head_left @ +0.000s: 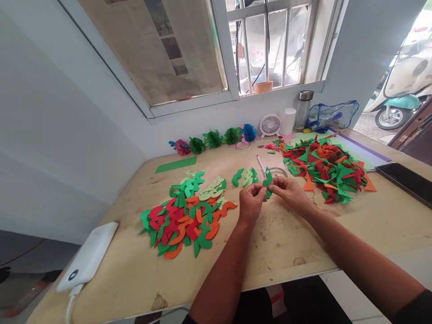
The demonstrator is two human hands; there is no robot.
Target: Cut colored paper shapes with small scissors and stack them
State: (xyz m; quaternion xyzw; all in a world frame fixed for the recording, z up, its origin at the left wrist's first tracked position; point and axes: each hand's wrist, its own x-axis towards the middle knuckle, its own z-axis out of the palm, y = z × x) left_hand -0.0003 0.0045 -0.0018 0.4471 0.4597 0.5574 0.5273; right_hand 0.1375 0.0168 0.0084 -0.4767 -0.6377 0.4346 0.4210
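My left hand (250, 203) and my right hand (288, 191) meet above the plywood table (290, 243), both pinching a curved green paper cutout (267, 180) between the fingers. Its lower end hangs below my right fingertips. Left of my hands lies a heap of crescent-shaped paper cutouts (185, 220) in red, orange and green. A smaller group of green and pale green cutouts (245, 177) sits just beyond my hands. A white-handled craft knife (261, 165) lies past my fingers, near a thin wire ring (277, 172).
A large pile of red, green and orange paper scraps (326, 168) lies to the right. Green paper pom-pom flowers (213, 139) line the wall below the window. A white power bank (87, 249) sits at the left edge, a dark tablet (407, 182) at the right, and a small white fan (270, 124) stands at the back.
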